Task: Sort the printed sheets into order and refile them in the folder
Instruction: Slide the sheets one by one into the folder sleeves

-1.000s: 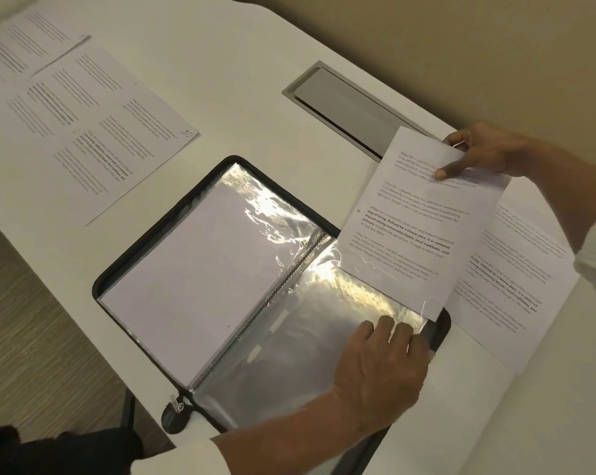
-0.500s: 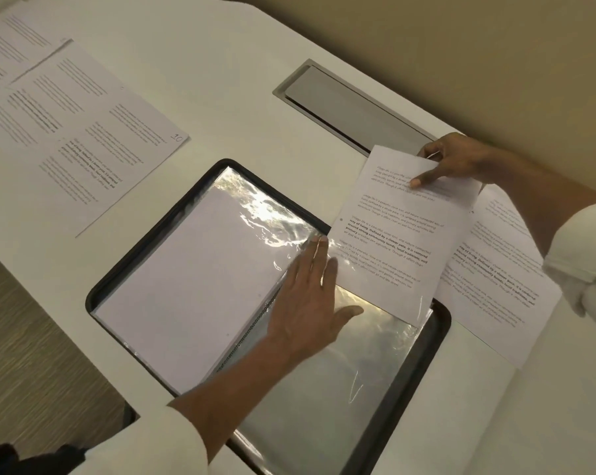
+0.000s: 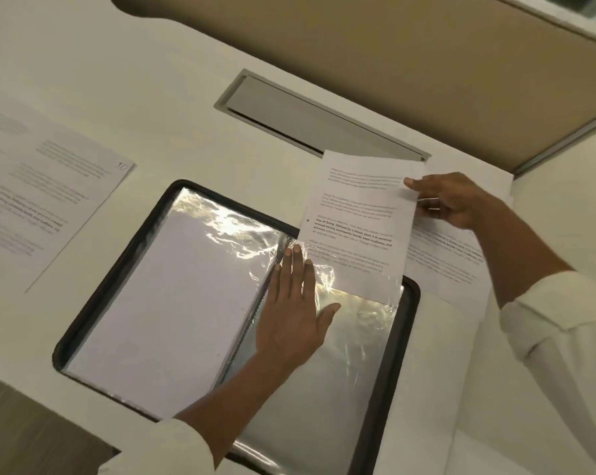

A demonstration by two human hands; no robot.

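A black-edged folder (image 3: 115, 269) lies open on the white table, with clear plastic sleeves on both sides. The left sleeve holds a blank-looking white sheet (image 3: 166, 303). My left hand (image 3: 294, 303) rests flat on the right-hand sleeve (image 3: 344, 365) near the spine, fingers spread. My right hand (image 3: 450, 200) pinches the upper right edge of a printed sheet (image 3: 354, 221). That sheet's lower end sits inside the mouth of the right sleeve, under crinkled plastic.
Another printed sheet (image 3: 447, 258) lies on the table under my right hand, right of the folder. More printed sheets, one marked 10 (image 3: 49, 200), lie at the left. A grey cable hatch (image 3: 310, 118) is set in the table behind the folder. A beige partition (image 3: 392, 46) rises beyond.
My left hand moved from the folder's lower right corner to the sleeve near the spine and stays there. The right hand has shifted its grip and pushed the sheet a little further into the sleeve.
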